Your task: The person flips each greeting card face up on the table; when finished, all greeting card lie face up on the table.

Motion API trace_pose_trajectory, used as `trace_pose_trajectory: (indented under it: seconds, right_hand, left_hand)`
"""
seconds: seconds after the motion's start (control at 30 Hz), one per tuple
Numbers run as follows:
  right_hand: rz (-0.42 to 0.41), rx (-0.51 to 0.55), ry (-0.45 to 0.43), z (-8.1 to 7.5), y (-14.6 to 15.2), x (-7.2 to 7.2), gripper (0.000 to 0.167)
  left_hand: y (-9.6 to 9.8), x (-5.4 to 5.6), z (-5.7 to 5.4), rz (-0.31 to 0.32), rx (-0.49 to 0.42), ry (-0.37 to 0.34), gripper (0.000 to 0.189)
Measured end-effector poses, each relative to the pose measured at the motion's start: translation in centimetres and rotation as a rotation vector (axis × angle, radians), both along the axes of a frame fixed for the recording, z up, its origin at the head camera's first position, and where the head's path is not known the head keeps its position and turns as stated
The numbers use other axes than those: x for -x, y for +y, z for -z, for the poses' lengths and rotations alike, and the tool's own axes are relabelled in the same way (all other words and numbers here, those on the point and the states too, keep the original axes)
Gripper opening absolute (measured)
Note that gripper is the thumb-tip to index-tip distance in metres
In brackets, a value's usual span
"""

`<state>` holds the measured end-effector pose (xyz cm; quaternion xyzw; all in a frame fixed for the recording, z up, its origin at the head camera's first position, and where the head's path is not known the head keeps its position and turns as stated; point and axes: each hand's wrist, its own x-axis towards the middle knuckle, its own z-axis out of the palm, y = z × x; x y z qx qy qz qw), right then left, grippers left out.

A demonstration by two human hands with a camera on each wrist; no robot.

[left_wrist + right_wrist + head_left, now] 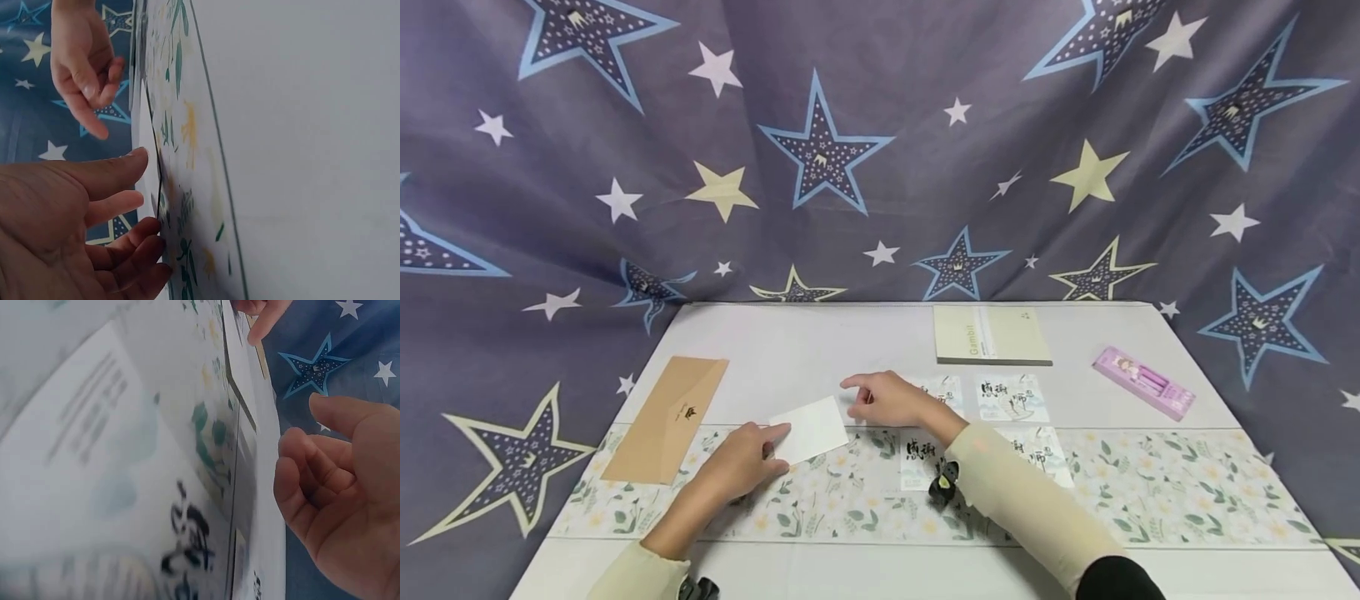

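A blank white card (811, 430) lies slightly askew on the table, left of centre. My left hand (741, 460) rests at the card's left edge, its index finger laid over the edge and its thumb by the lower left corner. In the left wrist view, the fingers (139, 164) are spread apart at the card's edge. My right hand (891, 398) hovers just past the card's right side, holding nothing, with index finger extended and the others loosely bent. Under the right forearm lie several printed cards (1011, 398) with black brush lettering, partly covered by the arm.
A brown kraft envelope (664, 421) lies on the left. At the back stands a pale green "Gambit" book or pad (992, 335), lying flat. To the right is a pink-purple box (1142, 383). A floral strip (1165, 492) crosses the white table before a starry curtain (910, 100).
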<state>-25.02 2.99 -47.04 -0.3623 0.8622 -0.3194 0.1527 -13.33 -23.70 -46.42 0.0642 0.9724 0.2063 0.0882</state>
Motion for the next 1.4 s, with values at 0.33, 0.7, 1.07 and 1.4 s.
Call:
trace_pose_trajectory:
  seconds: [0.33, 0.7, 1.07, 1.4]
  right_hand:
    - [0.030, -0.012, -0.040, 0.8, -1.5, 0.3, 0.056]
    - [0.043, -0.071, -0.069, 1.2, -2.7, 0.4, 0.061]
    - [0.057, -0.101, -0.116, 1.2, -3.0, 0.2, 0.060]
    - [0.071, -0.079, -0.132, 1.1, -2.9, 0.1, 0.055]
  left_hand:
    - [0.7, 0.3, 0.3, -0.015, 0.097, 0.044, 0.065]
    - [0.7, 0.3, 0.2, -0.087, 0.088, 0.008, 0.067]
    - [1.0, 0.5, 0.0, -0.130, 0.057, -0.022, 0.065]
    - [1.3, 0.7, 0.2, -0.120, 0.053, -0.010, 0.068]
